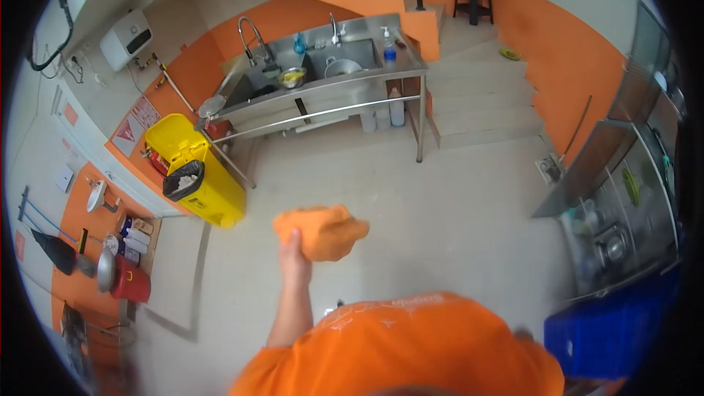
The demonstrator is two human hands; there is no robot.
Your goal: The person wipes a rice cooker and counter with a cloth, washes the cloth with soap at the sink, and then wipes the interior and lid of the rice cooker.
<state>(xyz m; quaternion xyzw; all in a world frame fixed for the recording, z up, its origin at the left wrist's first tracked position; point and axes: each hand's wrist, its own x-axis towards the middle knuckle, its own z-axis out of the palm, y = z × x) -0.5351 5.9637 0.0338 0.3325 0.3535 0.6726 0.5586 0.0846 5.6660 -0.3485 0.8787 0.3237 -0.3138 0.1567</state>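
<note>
My left hand (295,258) is closed around a bunched orange cloth (323,232), held out in front of my body above the floor. My thumb lies against the cloth's near side, and the other fingers are hidden by it. Folds of the cloth stick out to the right of the hand. My right hand does not show.
Ahead is a steel sink unit (315,106) with two taps, a colander (292,78) and a pot (342,66). A yellow bin (220,194) stands lid-up on its left. Tiled steps (484,103) rise at right. A blue crate (598,341) and steel shelving (631,191) stand nearer.
</note>
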